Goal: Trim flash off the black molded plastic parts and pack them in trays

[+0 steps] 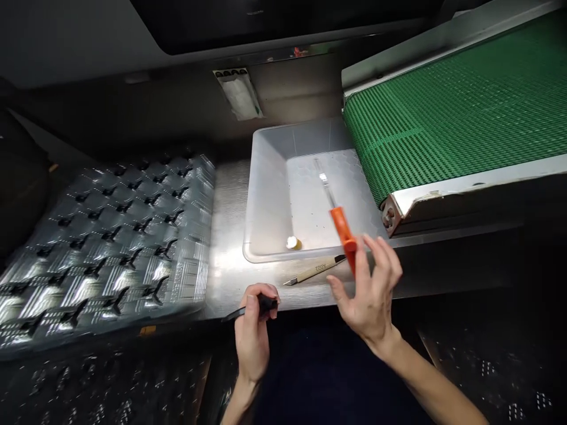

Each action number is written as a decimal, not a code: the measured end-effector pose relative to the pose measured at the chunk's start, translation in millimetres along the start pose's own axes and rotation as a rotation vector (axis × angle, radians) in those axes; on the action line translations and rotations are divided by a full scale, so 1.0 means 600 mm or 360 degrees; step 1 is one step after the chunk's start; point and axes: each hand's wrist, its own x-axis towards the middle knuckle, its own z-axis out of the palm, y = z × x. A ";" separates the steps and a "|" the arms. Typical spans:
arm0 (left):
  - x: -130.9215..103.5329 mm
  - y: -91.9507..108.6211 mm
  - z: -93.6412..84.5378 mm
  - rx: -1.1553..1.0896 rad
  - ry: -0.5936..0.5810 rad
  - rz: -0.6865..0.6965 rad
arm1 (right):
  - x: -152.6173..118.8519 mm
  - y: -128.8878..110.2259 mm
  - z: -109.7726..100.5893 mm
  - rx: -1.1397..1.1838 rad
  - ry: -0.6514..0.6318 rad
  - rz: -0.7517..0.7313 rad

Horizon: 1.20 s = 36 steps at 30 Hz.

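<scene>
My right hand (371, 289) holds an orange-handled tool (341, 227) with a thin metal shaft that points up over a clear plastic bin (268, 195). The fingers are loosely spread around the handle's lower end. My left hand (253, 333) pinches a small black plastic part (266, 304) at the front edge of the metal bench. A tan-handled craft knife (313, 272) lies on the bench between the two hands, just in front of the bin.
A clear blister tray (106, 236) with several black three-armed parts fills the left of the bench. A green conveyor belt (452, 106) ends above the bin's right side. A small white and yellow piece (293, 242) lies in the bin. More trays sit below the bench.
</scene>
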 end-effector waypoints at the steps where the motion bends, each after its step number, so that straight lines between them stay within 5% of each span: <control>1: -0.004 0.002 0.002 0.0029 -0.0008 0.0075 | 0.014 -0.010 0.001 0.0059 -0.0080 -0.0013; 7: -0.025 0.005 -0.007 0.0219 0.0074 0.0505 | 0.127 -0.008 -0.008 0.0562 -0.0660 0.0291; 11: -0.003 0.014 -0.048 0.0334 0.0395 0.0811 | 0.131 0.006 -0.071 0.1801 -0.0731 0.0530; 13: 0.017 0.022 -0.073 0.0362 0.0623 0.0966 | 0.100 0.005 -0.100 0.2239 -0.1123 0.0557; 16: 0.044 0.030 -0.102 0.0379 0.0883 0.1172 | 0.034 0.000 -0.115 0.2222 -0.2077 0.0784; 19: 0.059 0.030 -0.116 0.0378 0.1006 0.1260 | -0.012 0.002 -0.113 0.2071 -0.2472 0.1154; 30: 0.063 0.020 -0.135 0.0442 0.1122 0.1222 | -0.008 0.006 -0.114 0.1899 -0.2617 0.1217; 36: 0.059 0.001 -0.139 0.0479 0.0893 0.1041 | -0.012 0.003 -0.103 0.1906 -0.2419 0.0848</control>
